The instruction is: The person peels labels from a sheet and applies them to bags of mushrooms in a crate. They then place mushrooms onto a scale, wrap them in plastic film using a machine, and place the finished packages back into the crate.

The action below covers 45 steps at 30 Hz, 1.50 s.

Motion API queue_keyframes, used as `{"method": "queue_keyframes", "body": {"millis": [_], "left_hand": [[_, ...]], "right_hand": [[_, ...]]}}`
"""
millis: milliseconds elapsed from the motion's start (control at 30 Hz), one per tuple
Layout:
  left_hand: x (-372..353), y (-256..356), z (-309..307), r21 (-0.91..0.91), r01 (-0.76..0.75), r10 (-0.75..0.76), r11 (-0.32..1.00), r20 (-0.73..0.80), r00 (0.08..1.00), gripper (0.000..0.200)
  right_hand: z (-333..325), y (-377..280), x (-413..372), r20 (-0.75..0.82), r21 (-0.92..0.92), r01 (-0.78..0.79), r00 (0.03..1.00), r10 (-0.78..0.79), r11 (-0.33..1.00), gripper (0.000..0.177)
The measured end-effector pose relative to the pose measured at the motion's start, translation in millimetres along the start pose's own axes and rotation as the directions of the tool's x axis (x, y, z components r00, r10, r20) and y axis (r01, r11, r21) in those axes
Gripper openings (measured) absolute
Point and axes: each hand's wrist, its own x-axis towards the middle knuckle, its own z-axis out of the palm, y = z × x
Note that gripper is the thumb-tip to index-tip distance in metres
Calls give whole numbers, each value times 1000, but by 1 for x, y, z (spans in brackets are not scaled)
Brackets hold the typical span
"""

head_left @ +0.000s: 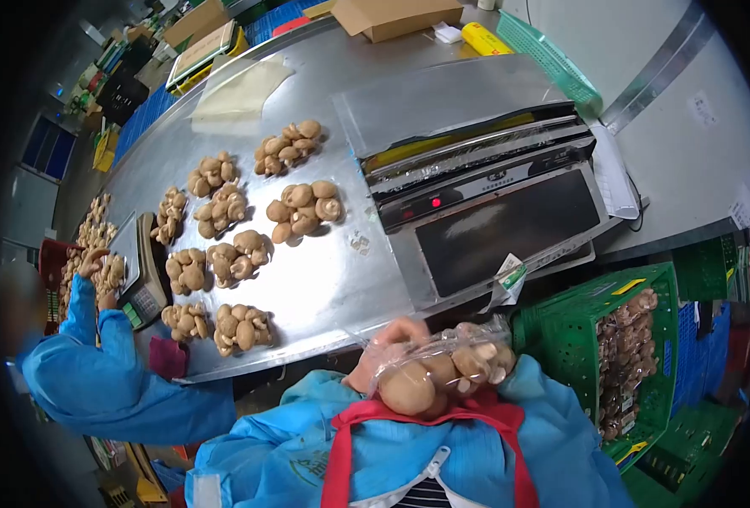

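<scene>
Close to my chest is a pack of brown mushrooms (443, 368) in clear plastic film. My left hand (386, 351) grips the pack at its left end, fingers bent over the film. Toward the pack's right end runs my right sleeve (548, 398); the hand itself is hidden, so its hold cannot be made out. Just beyond the pack stands the film wrapping machine (510, 229), with a dark flat plate and a lit red light. A white and green label (510, 275) hangs at its front edge.
Several mushroom piles (303, 210) lie on the steel table (324, 296). At left, a co-worker in a blue sleeve (117, 347) reaches over mushrooms beside a weighing scale (138, 271). A green crate (561, 339) with wrapped packs stands at my right. A cardboard box (400, 19) sits at the back.
</scene>
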Motion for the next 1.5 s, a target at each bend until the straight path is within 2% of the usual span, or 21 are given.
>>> {"method": "queue_keyframes", "body": {"millis": [67,200,267,333,400,433,500,667,733,800,867,967,1000,1067,1100,1133,1167,1200,1267,1400,1500], "left_hand": [[9,21,24,170,0,-36,985,214,976,53],[-1,24,38,26,200,-199,980,265,943,57],[-9,27,41,-4,246,-237,969,254,938,59],[-13,28,45,-22,293,-279,956,237,930,61],[-10,29,49,-26,339,-325,940,225,919,63],[-9,29,51,-20,361,-349,932,206,914,64],[-7,28,56,-29,418,-409,908,156,899,66],[11,29,81,-92,558,-565,825,-115,817,71],[16,30,88,-126,568,-580,813,-252,775,73],[20,4,65,-199,437,-434,877,62,899,84],[41,-15,93,180,423,-440,888,63,896,91],[90,-52,149,197,487,-525,851,293,799,83],[104,-66,169,202,485,-523,851,409,748,80],[121,-80,204,442,318,-522,839,488,699,76],[120,-86,210,456,322,-529,830,460,713,69],[122,-92,209,458,325,-537,827,474,698,69],[123,-96,205,483,381,-585,789,399,706,65],[123,-101,200,499,436,-626,749,317,712,62],[122,-111,191,480,482,-615,733,164,772,53],[123,-121,177,509,490,-567,708,-5,824,49],[122,-125,165,483,502,-524,718,-100,846,43]], "right_hand": [[-9,-9,3,31,-188,-15,999,21,982,26],[-26,-46,25,62,-531,-33,995,78,847,27],[23,-162,32,-399,-129,69,910,-115,989,32],[76,-206,31,-17,-348,177,981,-195,921,39],[113,-209,38,593,-508,592,767,-244,625,48],[111,-207,33,564,-532,586,784,-260,611,48],[94,-196,19,389,-666,159,908,158,729,72],[45,-160,-53,154,-672,143,987,-52,727,73],[30,-134,-80,-132,-652,-55,990,-41,756,70],[24,-123,-92,-350,-527,-185,937,-14,830,60],[10,-100,-109,-440,-162,67,888,-133,985,58],[-5,-109,-155,-738,-14,383,620,-268,924,50],[-27,-104,-185,-798,-186,401,471,-376,897,35],[-81,-77,-264,-857,-492,166,81,-509,855,29],[-95,-95,-316,-961,-221,289,97,-258,931,33],[-117,-81,-354,-988,-10,517,-140,73,856,38],[-169,0,-423,-799,-438,-315,-294,-525,842,47],[-191,8,-457,-876,-246,273,-474,-92,930,58],[-213,39,-504,-859,-172,319,-511,16,932,63],[-274,91,-522,-759,-134,-197,-609,-229,971,70],[-311,128,-495,-750,-96,-320,-600,-280,942,66]]}}
